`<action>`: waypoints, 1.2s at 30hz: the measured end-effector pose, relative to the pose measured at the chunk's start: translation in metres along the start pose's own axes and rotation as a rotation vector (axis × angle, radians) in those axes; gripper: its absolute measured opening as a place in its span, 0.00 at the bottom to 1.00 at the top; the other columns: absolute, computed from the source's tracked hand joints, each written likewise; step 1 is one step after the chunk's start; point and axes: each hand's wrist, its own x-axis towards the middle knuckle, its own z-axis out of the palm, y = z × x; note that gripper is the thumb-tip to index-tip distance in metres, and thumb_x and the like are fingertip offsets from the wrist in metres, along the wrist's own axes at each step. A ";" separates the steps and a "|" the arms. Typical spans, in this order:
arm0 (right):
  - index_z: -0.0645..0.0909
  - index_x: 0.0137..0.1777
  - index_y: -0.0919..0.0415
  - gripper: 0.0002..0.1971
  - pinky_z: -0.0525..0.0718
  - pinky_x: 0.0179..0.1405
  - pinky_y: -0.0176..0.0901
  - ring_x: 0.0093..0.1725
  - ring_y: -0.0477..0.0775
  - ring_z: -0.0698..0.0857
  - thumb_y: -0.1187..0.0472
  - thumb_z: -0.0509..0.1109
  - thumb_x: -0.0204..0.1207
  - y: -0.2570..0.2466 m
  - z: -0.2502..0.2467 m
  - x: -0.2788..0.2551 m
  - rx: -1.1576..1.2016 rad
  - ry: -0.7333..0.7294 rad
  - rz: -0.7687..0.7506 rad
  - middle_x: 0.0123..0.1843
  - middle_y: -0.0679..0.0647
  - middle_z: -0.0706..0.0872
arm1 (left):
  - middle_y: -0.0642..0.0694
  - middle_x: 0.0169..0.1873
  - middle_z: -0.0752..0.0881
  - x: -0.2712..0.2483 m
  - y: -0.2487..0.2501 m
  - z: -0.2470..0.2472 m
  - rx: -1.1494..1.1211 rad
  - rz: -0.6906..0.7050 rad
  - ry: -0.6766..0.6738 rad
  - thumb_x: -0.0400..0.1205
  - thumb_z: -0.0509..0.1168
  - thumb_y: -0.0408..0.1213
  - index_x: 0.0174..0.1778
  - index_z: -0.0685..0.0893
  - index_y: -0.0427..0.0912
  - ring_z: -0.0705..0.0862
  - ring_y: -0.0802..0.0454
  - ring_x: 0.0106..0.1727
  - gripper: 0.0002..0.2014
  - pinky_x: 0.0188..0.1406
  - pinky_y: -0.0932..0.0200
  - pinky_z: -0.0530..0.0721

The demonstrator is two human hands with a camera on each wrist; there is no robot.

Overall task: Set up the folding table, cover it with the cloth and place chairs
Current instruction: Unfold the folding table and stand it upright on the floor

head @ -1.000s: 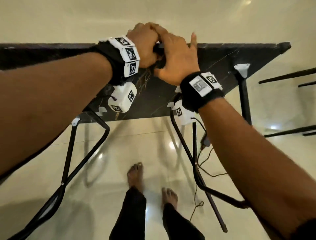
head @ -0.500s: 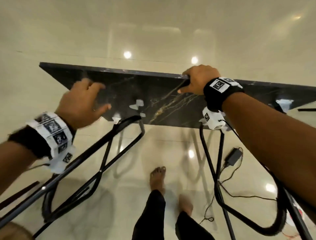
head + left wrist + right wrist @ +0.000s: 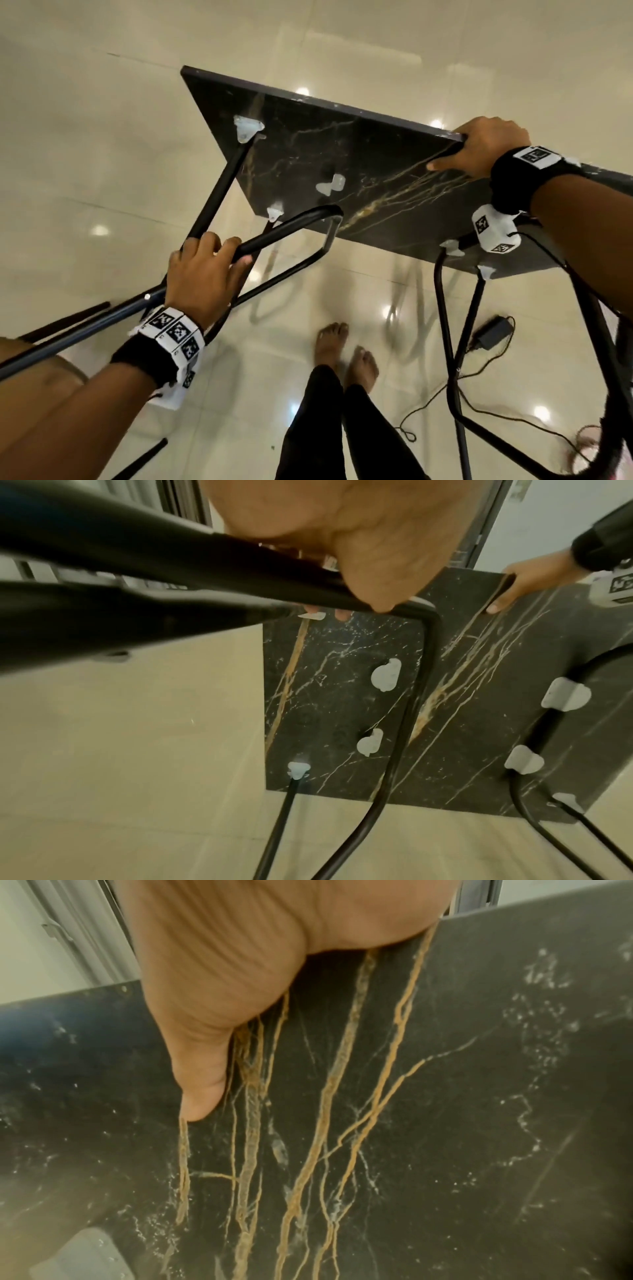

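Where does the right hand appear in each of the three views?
Head: the right hand is at upper right, gripping the far edge of the tabletop.
Left wrist: it is at the upper right edge, on the same table edge.
Right wrist: it fills the top, thumb pressed on the panel.
Shared landmark: the golden veins in the black panel.

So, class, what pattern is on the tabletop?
Black marble tabletop with gold and white veins; clearest from the right wrist.

Black tabletop [image 3: 342,164] veined in gold and white, marble-like; black metal legs [image 3: 219,192]; pale grey brackets [image 3: 247,127]; glossy cream floor tiles [image 3: 102,137]; black-and-white checked wrist markers [image 3: 174,330].
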 end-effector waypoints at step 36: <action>0.76 0.44 0.48 0.19 0.68 0.37 0.45 0.42 0.62 0.77 0.33 0.71 0.76 0.027 0.001 -0.003 0.032 0.175 -0.225 0.30 0.46 0.73 | 0.34 0.48 0.79 0.057 -0.020 0.008 -0.055 -0.156 0.258 0.85 0.65 0.50 0.63 0.86 0.42 0.77 0.29 0.48 0.18 0.38 0.41 0.74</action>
